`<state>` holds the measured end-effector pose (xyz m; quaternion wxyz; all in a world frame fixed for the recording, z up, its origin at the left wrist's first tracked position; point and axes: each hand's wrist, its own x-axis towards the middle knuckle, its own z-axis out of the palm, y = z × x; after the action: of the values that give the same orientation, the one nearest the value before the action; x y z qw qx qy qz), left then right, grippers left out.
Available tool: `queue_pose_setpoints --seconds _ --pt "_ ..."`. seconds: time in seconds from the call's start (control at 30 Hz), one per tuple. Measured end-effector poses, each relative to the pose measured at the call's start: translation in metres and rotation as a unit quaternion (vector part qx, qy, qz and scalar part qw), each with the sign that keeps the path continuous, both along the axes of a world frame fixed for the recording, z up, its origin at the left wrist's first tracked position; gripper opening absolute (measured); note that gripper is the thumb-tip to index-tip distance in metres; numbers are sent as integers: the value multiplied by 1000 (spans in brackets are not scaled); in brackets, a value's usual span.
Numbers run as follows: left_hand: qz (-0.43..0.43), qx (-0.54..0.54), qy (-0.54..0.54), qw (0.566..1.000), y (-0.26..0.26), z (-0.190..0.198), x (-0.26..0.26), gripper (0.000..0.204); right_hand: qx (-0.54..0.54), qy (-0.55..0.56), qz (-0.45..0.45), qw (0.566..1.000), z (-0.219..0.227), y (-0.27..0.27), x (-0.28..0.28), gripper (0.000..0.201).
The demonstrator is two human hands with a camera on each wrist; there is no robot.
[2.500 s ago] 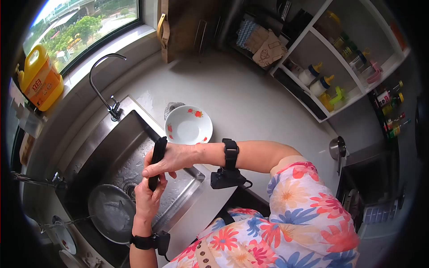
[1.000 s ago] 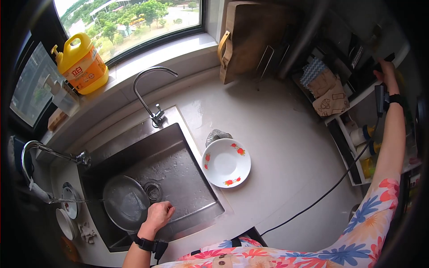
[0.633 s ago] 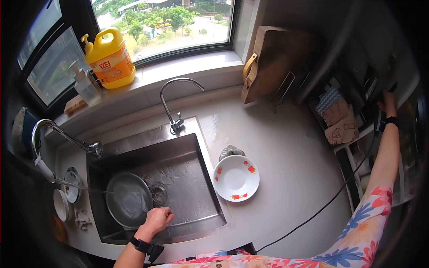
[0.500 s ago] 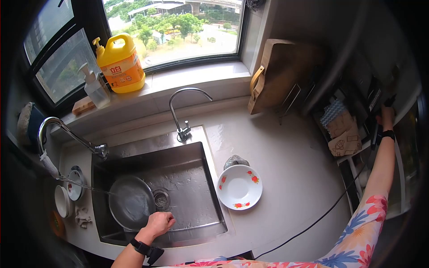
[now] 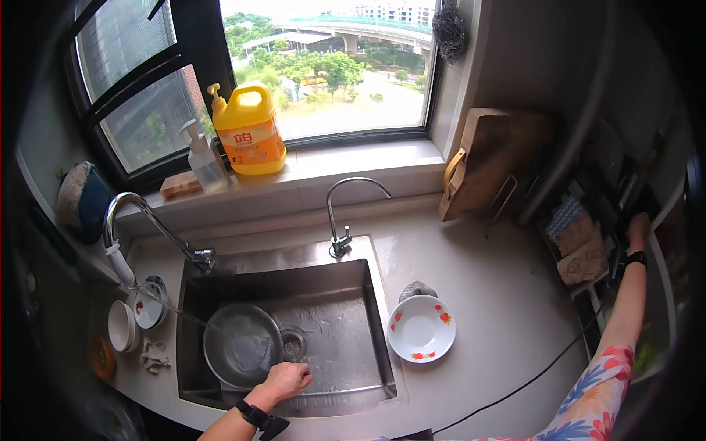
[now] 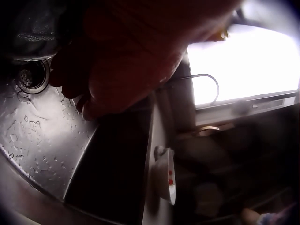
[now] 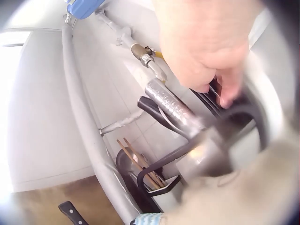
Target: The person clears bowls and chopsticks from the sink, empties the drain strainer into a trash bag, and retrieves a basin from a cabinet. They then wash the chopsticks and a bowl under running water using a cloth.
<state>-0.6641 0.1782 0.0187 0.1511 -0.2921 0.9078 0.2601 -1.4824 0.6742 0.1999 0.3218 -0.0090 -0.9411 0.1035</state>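
My left hand (image 5: 285, 381) hangs with loosely curled fingers over the near side of the steel sink (image 5: 346, 367), holding nothing. Close to it, a grey round pan (image 5: 224, 353) sits in the sink under a thin stream of water. Far right, my right hand (image 5: 638, 228) reaches to the dark rack area. The right wrist view shows that hand bent downward, thumb and fingers pinching a slim black object (image 7: 214, 88), mostly hidden by the fingers; I cannot tell its kind. Just below are a black wire frame (image 7: 168, 157) and a perforated metal cylinder (image 7: 171, 103).
A floral white bowl (image 5: 421, 331) stands right of the sink, before a grey mesh scrubber (image 5: 418, 289). Two taps rise behind the sink. Small bowls (image 5: 121, 327) stand left. A yellow detergent jug (image 5: 250, 132) is on the sill. A cable (image 5: 515, 389) crosses the counter.
At first both hands gripped a black object over the sink. The right hand then carried it to the far-right rack; the left stayed by the pan. The head view has swung toward the window.
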Motion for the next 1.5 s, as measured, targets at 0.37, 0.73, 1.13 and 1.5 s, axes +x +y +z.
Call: queue_pose_setpoints --seconds 0.37,0.73,1.13,1.5 --pt "30 0 36 999 3 -1 18 16 -114 -62 -32 991 53 -128 201 20" --pt "83 5 97 992 -16 1 54 16 -164 -421 509 733 43 -305 393 29" --pt "189 5 98 977 -56 10 198 15 -27 -584 665 465 -86 -582 688 43" --pt "266 11 172 948 -79 27 310 11 -138 -548 618 547 -108 -700 767 60"
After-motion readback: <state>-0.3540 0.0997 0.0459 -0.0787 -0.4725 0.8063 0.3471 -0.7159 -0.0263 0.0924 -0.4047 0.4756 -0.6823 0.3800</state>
